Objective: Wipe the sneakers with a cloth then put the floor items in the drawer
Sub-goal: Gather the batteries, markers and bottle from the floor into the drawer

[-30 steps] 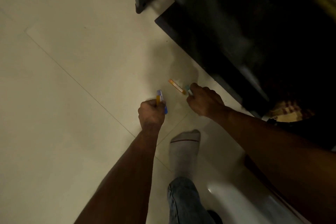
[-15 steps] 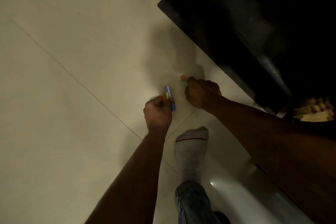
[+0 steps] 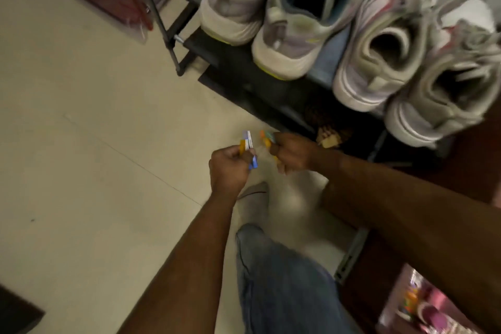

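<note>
Both hands are up off the tiled floor [image 3: 81, 122], held just in front of the dark shoe rack [image 3: 187, 43]. The left hand [image 3: 229, 168] has its fingers curled round a small bunch of flat items, blue, white and yellow ones [image 3: 249, 148], that stick out of the top of the fist. The right hand [image 3: 291, 153] sits just beside it, nearer the rack, pinching a few orange and teal items [image 3: 267, 138]; too blurry to say what any of them actually are. The two hands are close but not touching.

On the rack's top shelf there are four sneakers with heels facing out: a grey pair [image 3: 273, 16] toward the rack's left end and a white pair with pinkish trim [image 3: 412, 59] toward its right end, hanging over the shelf edge a bit. Under the rack's lower shelf, something checkered and tan [image 3: 329, 138] peeks out, just past the right hand.

Away from the rack, below the hands, there's a socked foot [image 3: 254, 203] on the floor and a jeans leg [image 3: 284, 279]. Past the rack's right end, low down, some pinkish stuff [image 3: 423, 306] shows, all blurred.
</note>
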